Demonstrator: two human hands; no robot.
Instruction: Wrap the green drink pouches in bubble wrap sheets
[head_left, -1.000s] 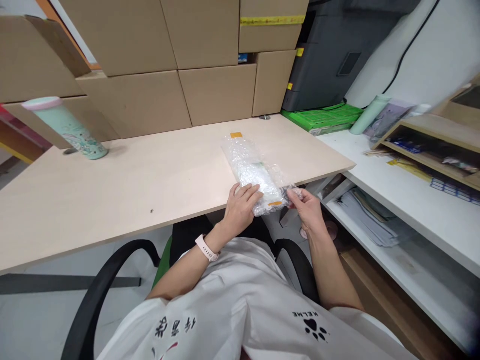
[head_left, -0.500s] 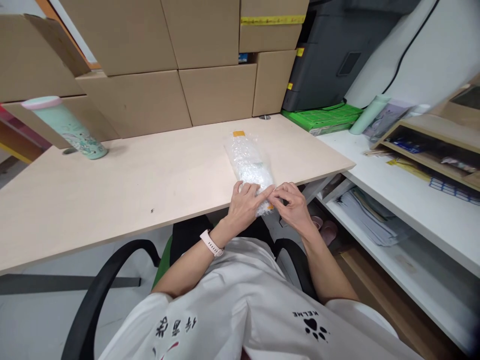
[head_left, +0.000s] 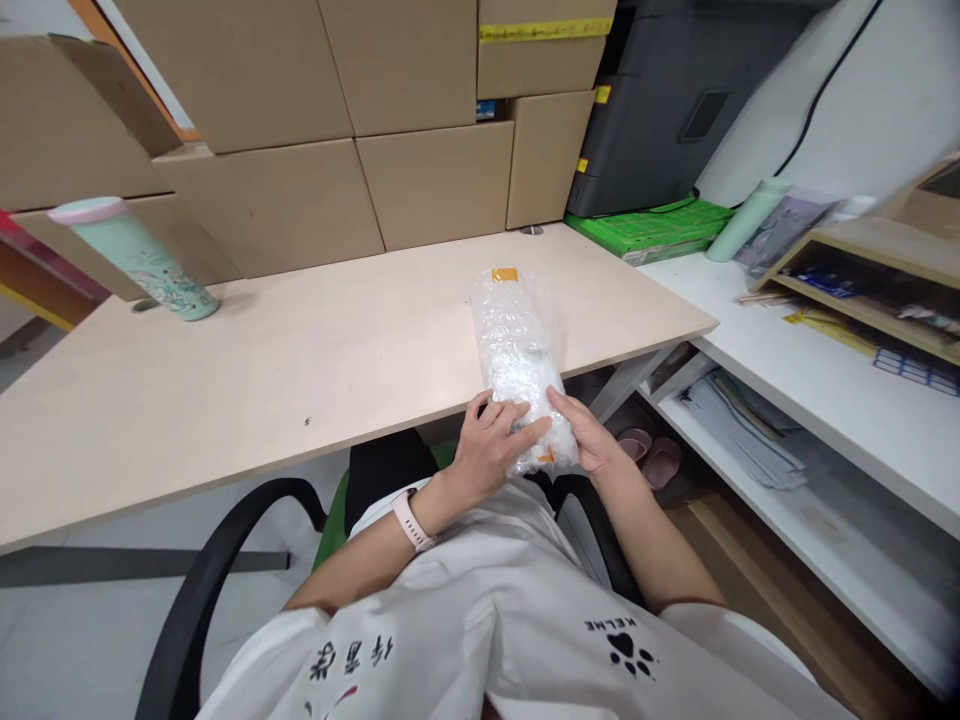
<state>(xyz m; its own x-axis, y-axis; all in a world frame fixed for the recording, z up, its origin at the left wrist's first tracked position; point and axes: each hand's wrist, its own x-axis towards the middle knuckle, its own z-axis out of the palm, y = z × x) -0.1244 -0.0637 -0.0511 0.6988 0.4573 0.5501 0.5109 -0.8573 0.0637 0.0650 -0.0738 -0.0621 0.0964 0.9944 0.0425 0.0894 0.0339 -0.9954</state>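
Observation:
A long package in clear bubble wrap (head_left: 521, 345) lies over the front edge of the desk, its near end sticking out above my lap. Strips of orange tape show at its far and near ends; what is inside cannot be made out. My left hand (head_left: 491, 440) grips the package from the left, fingers resting across its top. From the right, my right hand (head_left: 585, 430) holds the near end, thumb on top and the other fingers hidden beneath. A pink watch band circles my left wrist.
The pale wooden desk (head_left: 360, 350) carries a mint tumbler (head_left: 139, 255) at the left. Cardboard boxes (head_left: 270, 200) line its back. A green box (head_left: 652, 230) sits under a grey machine (head_left: 667, 110). At the right, a white shelf unit (head_left: 810, 370) holds a wooden organizer (head_left: 862, 265).
The package has shifted right and toward me. My right hand has gone from pinching at its right edge to holding its near end, and my left hand has moved slightly toward me.

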